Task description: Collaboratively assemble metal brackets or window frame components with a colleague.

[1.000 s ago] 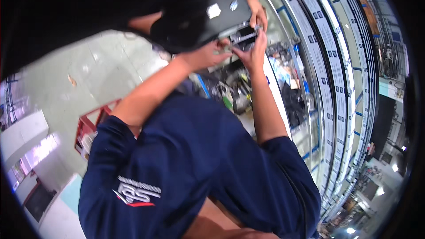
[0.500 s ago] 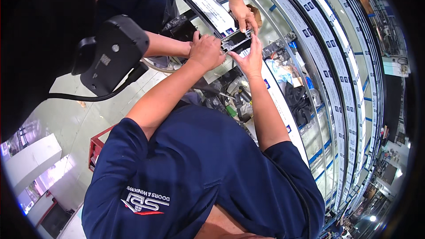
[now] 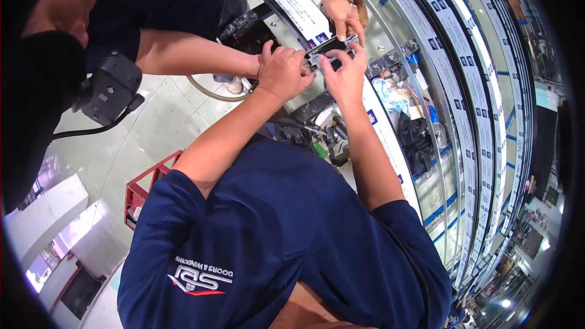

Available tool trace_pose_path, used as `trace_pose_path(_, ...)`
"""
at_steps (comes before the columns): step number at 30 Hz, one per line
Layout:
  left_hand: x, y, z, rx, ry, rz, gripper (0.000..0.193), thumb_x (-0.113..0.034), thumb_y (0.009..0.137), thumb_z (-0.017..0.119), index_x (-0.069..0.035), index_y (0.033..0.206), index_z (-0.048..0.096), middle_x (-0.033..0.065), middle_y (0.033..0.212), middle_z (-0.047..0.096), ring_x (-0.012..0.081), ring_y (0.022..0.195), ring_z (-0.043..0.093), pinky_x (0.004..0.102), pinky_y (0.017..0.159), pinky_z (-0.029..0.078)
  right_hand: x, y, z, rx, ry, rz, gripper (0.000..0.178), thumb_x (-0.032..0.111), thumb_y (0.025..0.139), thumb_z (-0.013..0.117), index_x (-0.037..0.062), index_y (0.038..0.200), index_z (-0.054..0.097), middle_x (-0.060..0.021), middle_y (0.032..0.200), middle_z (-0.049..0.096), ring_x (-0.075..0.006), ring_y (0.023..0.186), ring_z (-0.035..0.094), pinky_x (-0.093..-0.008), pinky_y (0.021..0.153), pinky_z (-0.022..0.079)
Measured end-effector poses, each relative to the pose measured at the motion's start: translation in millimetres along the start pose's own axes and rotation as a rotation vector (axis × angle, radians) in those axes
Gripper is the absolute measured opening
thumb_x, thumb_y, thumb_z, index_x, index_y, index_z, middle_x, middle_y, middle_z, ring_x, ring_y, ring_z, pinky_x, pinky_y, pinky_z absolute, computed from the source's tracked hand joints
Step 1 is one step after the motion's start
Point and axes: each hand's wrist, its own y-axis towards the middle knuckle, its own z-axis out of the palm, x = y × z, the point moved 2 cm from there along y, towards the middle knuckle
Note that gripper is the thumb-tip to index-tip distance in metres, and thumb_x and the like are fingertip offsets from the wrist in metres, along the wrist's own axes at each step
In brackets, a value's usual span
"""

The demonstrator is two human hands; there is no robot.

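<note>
Upper centre of the frame, a white-filmed bar [image 3: 291, 3] slants down rightward toward the nearer right hand [image 3: 343, 79], thumb and fingers apart; the left hand [image 3: 281, 74] curls, its hold unclear.

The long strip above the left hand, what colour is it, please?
The strip is mostly white with dark blue patches, best seen in the head view.

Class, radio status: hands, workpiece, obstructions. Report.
Left hand curled, grip hidden. Right hand fingers bent, contact unclear. White-faced profile just beyond both. A co-worker's hand crowds the right.
</note>
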Motion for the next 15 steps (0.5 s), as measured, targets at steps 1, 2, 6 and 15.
trace_pose_path(1, 0, 0, 0, -0.013, -0.005, 0.008, 0.054, -0.047, 0.079, 0.080, -0.009, 0.117, 0.075, 0.0089, 0.098, 0.074, 0.0282, 0.105, 0.069, 0.0580, 0.115, 0.034, 6, -4, 0, 0.013, -0.066, -0.012, 0.030, 0.033, 0.081, 0.087, 0.0092, 0.098, 0.084, -0.0296, 0.153, 0.046, -0.0468, 0.142, 0.043, -0.0499, 0.119, 0.037)
trace_pose_path(2, 0, 0, 0, -0.026, -0.011, 0.017, 0.053, -0.046, 0.079, 0.079, -0.009, 0.116, 0.075, 0.0092, 0.097, 0.075, 0.0285, 0.104, 0.070, 0.0580, 0.114, 0.034, 10, -5, 1, 0.045, -0.100, 0.001, 0.032, 0.034, 0.081, 0.087, 0.0095, 0.101, 0.084, -0.0302, 0.155, 0.044, -0.0473, 0.143, 0.042, -0.0496, 0.120, 0.037)
trace_pose_path(6, 3, 0, 0, 0.064, -0.052, -0.006, 0.047, -0.041, 0.079, 0.078, -0.007, 0.111, 0.073, 0.0107, 0.102, 0.072, 0.0293, 0.111, 0.067, 0.0598, 0.117, 0.029, 22, -3, 2, 0.160, -0.208, 0.062, 0.041, 0.039, 0.082, 0.085, 0.0112, 0.113, 0.084, -0.0324, 0.164, 0.034, -0.0498, 0.151, 0.033, -0.0526, 0.124, 0.033)
trace_pose_path(15, 2, 3, -1, -0.002, -0.014, 0.036, 0.047, -0.043, 0.083, 0.074, -0.008, 0.114, 0.076, 0.0099, 0.096, 0.074, 0.0300, 0.101, 0.070, 0.0582, 0.112, 0.037, 31, 6, 0, 0.239, -0.314, 0.141, 0.041, 0.041, 0.083, 0.084, 0.0133, 0.114, 0.084, -0.0296, 0.170, 0.027, -0.0507, 0.157, 0.022, -0.0609, 0.122, 0.033)
